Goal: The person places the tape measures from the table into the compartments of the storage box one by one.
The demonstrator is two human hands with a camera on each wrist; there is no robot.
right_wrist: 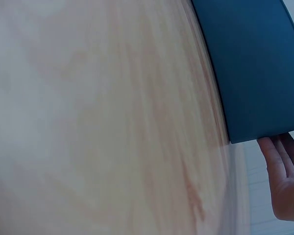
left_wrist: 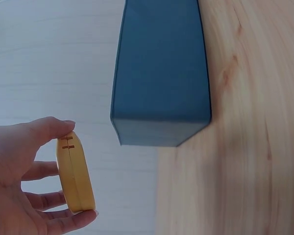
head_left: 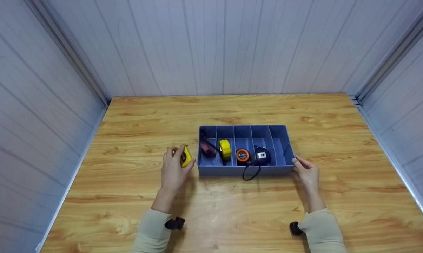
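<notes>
My left hand (head_left: 172,170) holds a yellow tape measure (head_left: 186,157) just left of the blue divided box (head_left: 246,171). In the left wrist view the thumb is on one end of the tape measure (left_wrist: 76,176) and fingers on the other. My right hand (head_left: 308,174) grips the box at its front right corner; its fingers (right_wrist: 272,159) touch the end wall in the right wrist view. Inside, in separate compartments, lie a dark red tape measure (head_left: 207,149), another yellow tape measure (head_left: 225,149), an orange-and-black tape measure (head_left: 243,155) and a black tape measure (head_left: 263,155).
A black wrist strap (head_left: 251,173) hangs over the box's front wall. The wooden table (head_left: 232,214) extends around the box, with pale panel walls (head_left: 211,45) at the back and both sides. Black wrist devices (head_left: 175,223) sit at both sleeves.
</notes>
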